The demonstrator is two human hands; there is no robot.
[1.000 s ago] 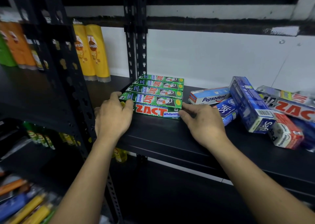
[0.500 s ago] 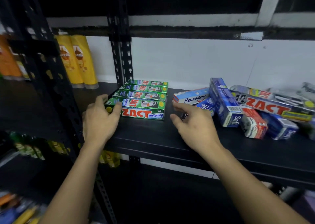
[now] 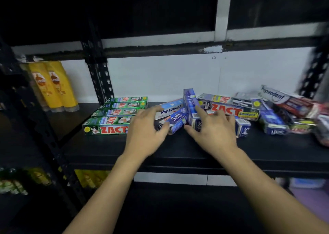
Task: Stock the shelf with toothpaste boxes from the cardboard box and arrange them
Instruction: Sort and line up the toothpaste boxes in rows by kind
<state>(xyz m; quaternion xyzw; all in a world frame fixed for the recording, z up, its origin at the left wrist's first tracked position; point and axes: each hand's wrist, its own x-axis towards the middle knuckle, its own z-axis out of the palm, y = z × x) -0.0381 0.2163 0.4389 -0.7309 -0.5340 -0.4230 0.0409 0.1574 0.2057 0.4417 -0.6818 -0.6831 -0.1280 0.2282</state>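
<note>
Green ZACT toothpaste boxes (image 3: 114, 119) lie in a neat stack at the left of the black shelf (image 3: 178, 150). To their right is a loose pile: a Pepsodent box (image 3: 170, 108), a lying blue Safi box (image 3: 178, 120), a leaning blue Safi box (image 3: 190, 100) and a long ZACT Smokers box (image 3: 236, 111). My left hand (image 3: 147, 132) reaches over the Pepsodent box, its thumb against the lying Safi box. My right hand (image 3: 213, 130) has spread fingers, the index finger on the leaning Safi box and the thumb by its front end. No cardboard box is in view.
More mixed toothpaste boxes (image 3: 284, 109) are heaped at the shelf's right end. Yellow shampoo bottles (image 3: 53, 87) stand in the left bay behind a black upright post (image 3: 99, 80). Another post (image 3: 313, 73) borders the right. Lower shelves hold yellow and green items (image 3: 85, 178).
Both hands left the green ZACT stack and moved right onto the loose pile of blue boxes. The view has also swung to the right.
</note>
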